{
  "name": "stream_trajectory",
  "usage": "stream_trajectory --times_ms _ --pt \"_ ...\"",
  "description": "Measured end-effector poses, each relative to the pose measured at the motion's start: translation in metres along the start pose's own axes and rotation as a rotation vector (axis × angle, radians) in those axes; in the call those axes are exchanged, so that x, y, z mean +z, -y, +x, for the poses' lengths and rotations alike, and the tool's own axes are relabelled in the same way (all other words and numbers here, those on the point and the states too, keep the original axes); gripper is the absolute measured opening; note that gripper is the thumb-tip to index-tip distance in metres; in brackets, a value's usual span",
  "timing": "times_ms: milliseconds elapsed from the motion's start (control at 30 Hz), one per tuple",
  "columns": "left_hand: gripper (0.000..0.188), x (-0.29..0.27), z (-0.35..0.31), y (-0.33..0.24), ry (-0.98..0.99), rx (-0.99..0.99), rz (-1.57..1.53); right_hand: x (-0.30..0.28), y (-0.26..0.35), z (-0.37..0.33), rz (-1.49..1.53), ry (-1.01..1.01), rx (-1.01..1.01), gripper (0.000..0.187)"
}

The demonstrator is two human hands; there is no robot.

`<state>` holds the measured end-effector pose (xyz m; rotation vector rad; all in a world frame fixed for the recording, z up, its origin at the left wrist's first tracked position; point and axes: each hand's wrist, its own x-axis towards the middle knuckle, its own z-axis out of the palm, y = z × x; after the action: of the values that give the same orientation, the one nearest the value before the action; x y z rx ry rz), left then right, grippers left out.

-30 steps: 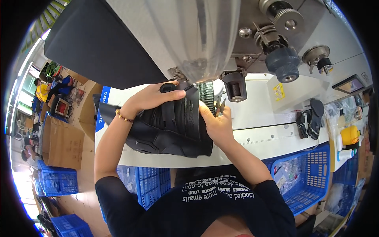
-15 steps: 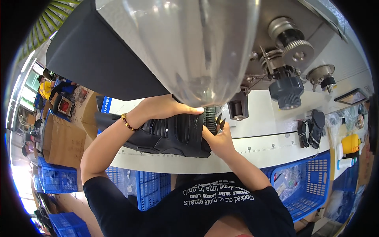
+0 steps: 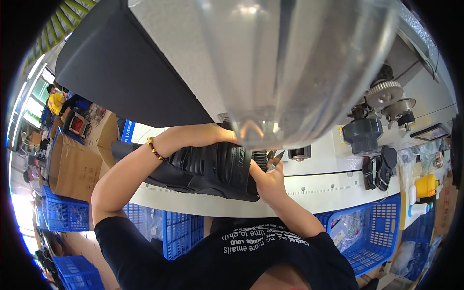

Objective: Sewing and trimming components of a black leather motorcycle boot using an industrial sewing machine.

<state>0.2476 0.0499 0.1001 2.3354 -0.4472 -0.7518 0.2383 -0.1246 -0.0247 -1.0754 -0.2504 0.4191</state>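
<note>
A bulky black piece with padded ribs (image 3: 212,166), of a kind I cannot make out, lies across the front of the white sewing table. My left hand (image 3: 212,134) grips its far edge, its fingertips partly hidden behind the clear plastic cover. At the piece's right end, my right hand (image 3: 270,181) is closed, with the thumb against the edge. Two dark pointed blades, seemingly thread snips (image 3: 277,159), stick out of this hand. Between the hands shows a dark green ribbed band (image 3: 259,158), partly covered by the thumb.
The clear cover (image 3: 309,87) and the sewing machine's dark knob (image 3: 362,137) overhang the work. A black strapped object (image 3: 382,169) lies on the right of the table. Blue baskets (image 3: 386,237) stand below the edge; a cardboard box (image 3: 75,166) is at left.
The view has shifted, so the clear cover reaches further right and hides more of my left fingertips. Both hands keep their hold, and the black piece sits slightly lower in view.
</note>
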Motion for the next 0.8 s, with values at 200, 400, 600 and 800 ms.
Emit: stream_trajectory --times_ms 200,400,600,800 --pt "0.035 -0.002 0.001 0.006 -0.007 -0.103 -0.222 -0.001 0.0 0.005 0.063 0.082 -0.035 0.016" --pt "0.036 0.002 0.011 0.03 -0.056 -0.144 -0.164 -0.001 0.006 0.01 0.06 0.059 0.015 0.017" --pt "0.05 0.007 -0.009 0.009 -0.382 -0.379 0.106 -0.011 0.004 0.013 0.011 0.071 0.087 0.015" --pt "0.073 0.106 -0.052 -0.002 -1.058 0.231 0.75 -0.038 -0.007 0.017 -0.275 0.398 -0.112 0.009"
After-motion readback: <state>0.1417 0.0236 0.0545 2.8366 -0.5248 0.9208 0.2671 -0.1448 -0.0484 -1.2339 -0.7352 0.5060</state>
